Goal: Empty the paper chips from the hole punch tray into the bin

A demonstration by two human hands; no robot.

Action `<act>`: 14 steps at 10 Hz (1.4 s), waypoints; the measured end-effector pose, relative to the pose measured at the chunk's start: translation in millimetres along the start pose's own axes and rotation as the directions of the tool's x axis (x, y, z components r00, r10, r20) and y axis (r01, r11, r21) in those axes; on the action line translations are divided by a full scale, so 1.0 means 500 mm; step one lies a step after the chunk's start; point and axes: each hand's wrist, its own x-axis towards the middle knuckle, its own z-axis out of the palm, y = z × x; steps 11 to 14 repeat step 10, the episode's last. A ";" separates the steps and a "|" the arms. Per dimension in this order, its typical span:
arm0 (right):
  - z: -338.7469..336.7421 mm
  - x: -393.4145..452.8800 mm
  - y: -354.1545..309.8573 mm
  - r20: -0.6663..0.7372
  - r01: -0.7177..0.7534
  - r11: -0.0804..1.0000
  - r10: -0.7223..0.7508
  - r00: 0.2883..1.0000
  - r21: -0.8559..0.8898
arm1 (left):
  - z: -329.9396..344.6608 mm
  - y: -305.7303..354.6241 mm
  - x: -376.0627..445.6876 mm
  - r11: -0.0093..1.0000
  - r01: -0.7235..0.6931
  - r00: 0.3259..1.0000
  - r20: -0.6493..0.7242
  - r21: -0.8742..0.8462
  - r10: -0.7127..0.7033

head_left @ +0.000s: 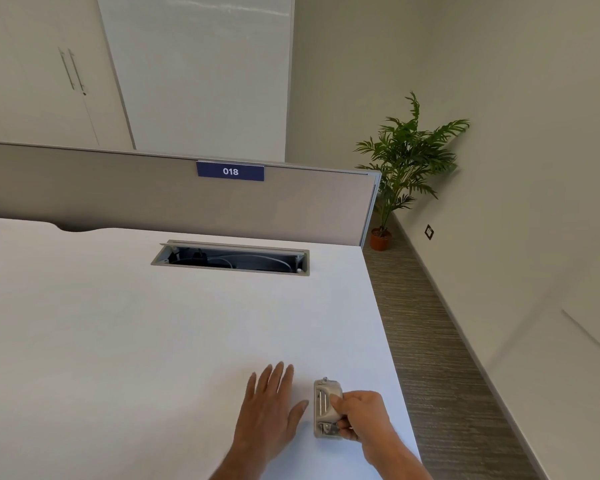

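On the white desk [118,323], the right hand [361,415] grips the small grey metal hole punch [323,407]; the left hand [269,407] lies flat, fingers spread.

Two bare forearms enter the frame from about 6 o'clock, each ending in a bare hand. No sleeves, cuffs or gloves show anywhere along them. The left hand [269,401] has four long, slim fingers and a shorter thumb set off toward 3 o'clock; its back faces the camera. No ring, watch or band shows on it or its wrist. The right hand [359,415] sits at 3 o'clock from the left; its knuckles form a rounded ridge, and its wrist is likewise unadorned. Nails are too small to make out.
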 end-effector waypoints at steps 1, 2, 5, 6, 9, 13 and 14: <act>-0.001 0.008 0.006 -0.005 -0.024 1.000 0.024 1.000 -0.004 | -0.006 0.000 -0.008 1.000 0.007 0.999 0.054 0.030 -0.009; -0.001 0.015 0.011 -0.009 -0.036 0.999 0.036 0.999 -0.011 | -0.010 -0.006 -0.010 0.998 0.050 0.993 0.110 0.031 -0.053; 0.000 0.023 0.020 -0.013 -0.032 0.999 0.031 0.999 -0.043 | -0.004 -0.005 0.000 0.994 0.098 0.980 0.172 0.045 -0.105; -0.007 0.012 0.018 -0.068 0.002 0.998 -0.007 0.998 -0.066 | -0.002 -0.003 0.006 0.995 0.097 0.983 0.154 0.033 -0.101; -0.075 -0.072 -0.111 -0.112 0.375 0.909 -0.360 0.926 0.184 | -0.015 -0.008 0.027 0.994 0.085 0.996 0.037 0.063 -0.087; -0.107 -0.140 -0.217 -0.134 0.582 0.761 -0.569 0.811 0.289 | -0.035 -0.012 0.058 0.996 0.053 0.996 -0.078 0.070 -0.047; -0.107 -0.140 -0.217 -0.134 0.582 0.761 -0.569 0.811 0.289 | -0.035 -0.012 0.058 0.996 0.053 0.996 -0.078 0.070 -0.047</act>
